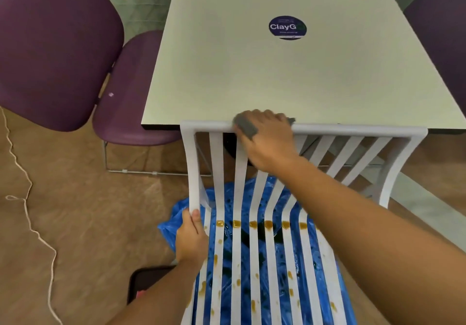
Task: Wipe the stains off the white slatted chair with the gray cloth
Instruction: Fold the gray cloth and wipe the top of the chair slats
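Observation:
The white slatted chair (353, 131) stands below me, its backrest top rail against the table edge. Brown stains (268, 224) run across the seat slats, with smaller spots nearer me. My right hand (267, 138) grips the gray cloth (244, 124) and holds it on the top rail, left of its middle. My left hand (191, 236) grips the chair's left frame where backrest meets seat.
A white table (252, 72) with a round dark sticker (287, 27) lies beyond the chair. Blue plastic sheet (171, 226) covers the floor under the seat. Purple chairs (55, 47) stand at left. A cord (30, 223) trails on the floor; a dark object (143, 281) lies near my left arm.

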### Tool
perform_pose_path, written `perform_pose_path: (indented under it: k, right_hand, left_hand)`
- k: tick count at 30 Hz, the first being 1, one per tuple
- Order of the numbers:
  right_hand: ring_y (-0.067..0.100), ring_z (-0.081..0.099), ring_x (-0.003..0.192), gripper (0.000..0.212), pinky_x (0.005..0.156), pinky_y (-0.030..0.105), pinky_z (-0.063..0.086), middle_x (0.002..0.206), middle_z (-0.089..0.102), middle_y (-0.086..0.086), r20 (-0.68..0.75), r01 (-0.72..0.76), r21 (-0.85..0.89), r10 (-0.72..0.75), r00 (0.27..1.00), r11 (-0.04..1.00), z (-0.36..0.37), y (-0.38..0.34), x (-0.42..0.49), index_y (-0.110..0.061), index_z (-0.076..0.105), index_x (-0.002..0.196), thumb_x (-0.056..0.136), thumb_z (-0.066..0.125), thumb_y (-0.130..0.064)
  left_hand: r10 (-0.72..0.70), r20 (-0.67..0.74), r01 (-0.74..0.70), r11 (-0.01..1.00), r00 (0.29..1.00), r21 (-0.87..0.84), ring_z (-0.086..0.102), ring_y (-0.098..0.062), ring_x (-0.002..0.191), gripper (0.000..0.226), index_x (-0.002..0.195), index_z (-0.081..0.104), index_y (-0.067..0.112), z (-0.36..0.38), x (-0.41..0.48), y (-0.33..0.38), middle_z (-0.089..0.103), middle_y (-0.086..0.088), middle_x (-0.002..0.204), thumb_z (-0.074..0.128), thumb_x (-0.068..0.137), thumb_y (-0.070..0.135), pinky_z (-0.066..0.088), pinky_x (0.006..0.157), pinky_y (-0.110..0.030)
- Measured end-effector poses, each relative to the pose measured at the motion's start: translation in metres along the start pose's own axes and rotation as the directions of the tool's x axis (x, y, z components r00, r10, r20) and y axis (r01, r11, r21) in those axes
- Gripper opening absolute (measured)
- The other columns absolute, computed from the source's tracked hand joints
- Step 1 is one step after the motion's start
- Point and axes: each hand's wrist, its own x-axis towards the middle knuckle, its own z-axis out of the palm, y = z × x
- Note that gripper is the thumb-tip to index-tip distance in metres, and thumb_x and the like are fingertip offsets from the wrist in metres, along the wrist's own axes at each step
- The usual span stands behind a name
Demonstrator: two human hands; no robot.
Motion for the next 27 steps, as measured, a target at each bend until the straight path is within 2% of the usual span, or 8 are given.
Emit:
perform_pose_path:
  k: [4,8,11,13,15,18,21,27]
  right_hand:
    - [0.023,0.049,0.067,0.036,0.073,0.038,0.038,0.071,0.054,-0.004,-0.056,-0.177,-0.109,0.171,0.984,0.978,-0.029,0.089,-0.033,-0.029,0.046,0.086,0.104,0.021,-0.049]
    - [0.036,0.054,0.063,0.049,0.067,0.042,0.044,0.064,0.053,0.012,-0.079,-0.435,-0.091,0.429,0.9,0.896,-0.052,0.167,-0.058,-0.018,0.057,0.086,0.102,0.028,-0.055]
    - [0.043,0.054,0.082,0.069,0.085,0.047,0.042,0.072,0.052,0.017,-0.207,-0.595,0.007,0.583,0.786,0.804,-0.059,0.191,-0.075,-0.011,0.063,0.089,0.098,0.021,-0.065]
    - [0.046,0.051,0.1,0.054,0.101,0.05,0.034,0.083,0.052,0.02,-0.258,-0.668,0.158,0.683,0.683,0.727,-0.055,0.178,-0.073,-0.002,0.063,0.09,0.103,0.036,-0.047]
    - [0.042,0.051,0.105,0.043,0.108,0.051,0.03,0.092,0.061,0.023,-0.312,-0.693,0.174,0.707,0.635,0.699,-0.046,0.155,-0.062,-0.005,0.058,0.085,0.102,0.038,-0.038]
    - [0.033,0.055,0.099,0.044,0.11,0.052,0.031,0.09,0.065,0.01,-0.303,-0.659,0.088,0.65,0.697,0.747,-0.024,0.111,-0.042,-0.017,0.052,0.079,0.1,0.027,-0.046]
    - [0.026,0.055,0.1,0.043,0.111,0.05,0.03,0.093,0.062,-0.001,-0.2,-0.505,0.024,0.499,0.843,0.863,0.002,0.044,-0.021,-0.023,0.057,0.088,0.1,0.024,-0.047]
    - [0.026,0.056,0.103,0.041,0.105,0.045,0.034,0.107,0.066,0.002,-0.104,-0.142,0.098,0.152,0.983,0.985,0.034,-0.089,0.028,-0.021,0.062,0.11,0.098,0.032,-0.045]
  left_hand:
    - [-0.008,-0.004,0.008,1.0,1.0,0.001,0.063,-0.014,0.06,0.035,0.105,0.051,0.014,0.0,0.0,0.001,0.058,-0.002,0.066,0.028,0.107,0.04,0.048,0.049,-0.023]
    - [-0.016,-0.007,0.016,1.0,1.0,-0.001,0.063,-0.015,0.058,0.035,0.103,0.05,0.017,0.001,0.0,0.0,0.059,-0.003,0.066,0.027,0.106,0.042,0.05,0.048,-0.026]
    - [-0.013,-0.002,0.013,1.0,1.0,-0.004,0.064,-0.017,0.058,0.036,0.1,0.048,0.019,0.002,0.0,-0.001,0.06,-0.004,0.065,0.025,0.105,0.046,0.055,0.052,-0.035]
    - [-0.012,0.0,0.012,1.0,1.0,-0.004,0.064,-0.018,0.059,0.035,0.097,0.046,0.021,0.002,0.0,0.001,0.061,-0.005,0.066,0.023,0.104,0.047,0.057,0.054,-0.038]
    - [-0.017,0.005,0.017,1.0,1.0,0.006,0.064,-0.018,0.059,0.035,0.097,0.045,0.022,0.002,-0.001,0.0,0.061,-0.005,0.066,0.022,0.104,0.047,0.056,0.054,-0.038]
    - [-0.021,0.017,0.021,1.0,1.0,0.011,0.064,-0.018,0.058,0.037,0.097,0.045,0.022,0.002,0.001,0.0,0.06,-0.005,0.064,0.021,0.103,0.049,0.055,0.053,-0.037]
    - [-0.037,0.011,0.036,0.999,0.999,0.034,0.063,-0.017,0.058,0.038,0.096,0.044,0.022,0.002,0.002,0.001,0.059,-0.004,0.064,0.021,0.104,0.05,0.055,0.054,-0.036]
    - [-0.018,0.006,0.018,0.999,1.0,0.033,0.062,-0.017,0.057,0.042,0.094,0.043,0.021,0.002,0.002,0.003,0.059,-0.004,0.065,0.016,0.1,0.053,0.05,0.049,-0.033]
